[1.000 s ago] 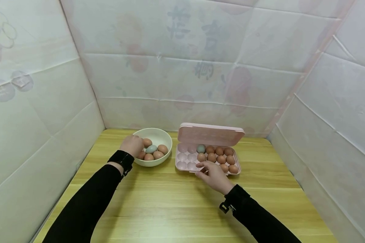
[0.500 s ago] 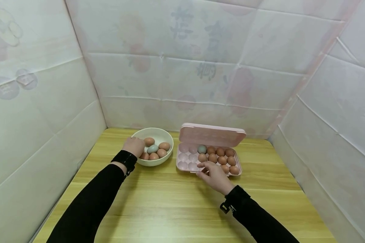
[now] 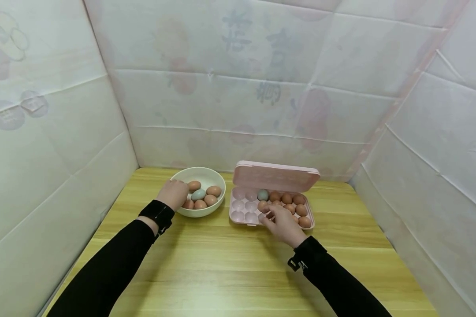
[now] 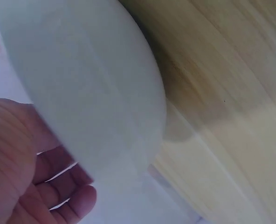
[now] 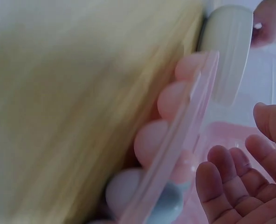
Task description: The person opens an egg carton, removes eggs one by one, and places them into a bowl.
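A pale cream bowl point(image 3: 198, 213) holds several brown eggs point(image 3: 213, 191) and one blue-green egg point(image 3: 198, 195). My left hand point(image 3: 173, 194) reaches over its left rim. In the left wrist view the bowl's outer wall point(image 4: 96, 93) hides part of the curled fingers, and I cannot tell whether they hold anything. To the right stands a pink egg carton point(image 3: 238, 220) with its lid raised. Brown eggs and one blue-green egg point(image 3: 263, 195) sit in its cups. Over the front row is my right hand point(image 3: 282, 223), its fingertips beside a light brown egg point(image 3: 263, 206). The right wrist view shows its fingers point(image 5: 210, 184) loosely bent around nothing.
The carton's lid point(image 3: 275, 174) leans back near the rear wall point(image 3: 230, 105) of printed white sheeting. Similar sheeting rises at the left and right. A light wooden table point(image 3: 210, 264) carries everything, and bowl and carton stand a short gap apart.
My right hand has shifted slightly forward and right, its fingers now beside the light brown egg. The bowl's eggs have shifted a little. The left hand keeps to the bowl's left rim.
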A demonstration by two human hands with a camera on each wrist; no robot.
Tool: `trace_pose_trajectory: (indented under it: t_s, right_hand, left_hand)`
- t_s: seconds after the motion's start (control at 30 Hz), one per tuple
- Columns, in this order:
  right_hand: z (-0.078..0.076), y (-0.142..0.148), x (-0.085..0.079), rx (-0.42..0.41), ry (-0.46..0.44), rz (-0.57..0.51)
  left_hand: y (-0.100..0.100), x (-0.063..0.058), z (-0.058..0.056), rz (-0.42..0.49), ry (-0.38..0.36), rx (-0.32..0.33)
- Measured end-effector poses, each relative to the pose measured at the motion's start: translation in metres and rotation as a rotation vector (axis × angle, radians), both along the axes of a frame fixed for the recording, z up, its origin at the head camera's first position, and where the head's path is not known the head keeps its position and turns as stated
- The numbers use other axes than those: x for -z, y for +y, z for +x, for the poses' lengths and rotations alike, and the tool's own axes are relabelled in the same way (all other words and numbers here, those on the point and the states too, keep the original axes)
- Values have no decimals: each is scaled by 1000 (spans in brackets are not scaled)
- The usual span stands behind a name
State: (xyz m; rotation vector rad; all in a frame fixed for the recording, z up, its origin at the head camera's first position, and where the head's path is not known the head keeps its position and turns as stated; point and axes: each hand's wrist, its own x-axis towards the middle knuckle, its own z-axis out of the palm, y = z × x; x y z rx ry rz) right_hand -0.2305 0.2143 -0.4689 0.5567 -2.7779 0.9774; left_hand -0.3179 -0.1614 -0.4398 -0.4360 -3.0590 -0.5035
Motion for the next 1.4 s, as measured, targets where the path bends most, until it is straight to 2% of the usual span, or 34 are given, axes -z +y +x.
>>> trace_pose_trajectory:
  t_s: [0.07, 0.1, 0.13, 0.33, 0.47, 0.53, 0.67, 0.87, 1.07, 1.23, 1.4]
  right_hand:
    - [-5, 3, -3, 8, 31, 8]
    - [-8, 4, -4, 14, 45, 17]
    - [-10, 5, -6, 19, 57, 30]
    - [-27, 6, -15, 67, 80, 192]
    - [-37, 4, -15, 60, 79, 292]
    - [-42, 3, -12, 48, 93, 353]
    - [-49, 1, -7, 46, 125, 444]
    - [-58, -1, 3, 60, 154, 470]
    - [-60, -1, 12, 80, 157, 511]
    - [-59, -3, 15, 90, 134, 517]
    - [-60, -6, 18, 87, 164, 518]
  left_hand:
    - [1, -2, 7, -105, 144, 77]
    - [2, -3, 10, -169, 249, 120]
    - [5, -6, 15, -194, 321, 151]
    - [30, -20, 45, -66, 444, 272]
    - [47, -17, 65, 24, 580, 352]
    - [55, -15, 76, 49, 609, 384]
    - [70, -10, 91, 83, 573, 431]
    - [90, -6, 106, 209, 466, 453]
    - [101, 2, 115, 340, 369, 435]
    - [108, 12, 120, 461, 255, 400]
    - [115, 22, 122, 538, 163, 379]
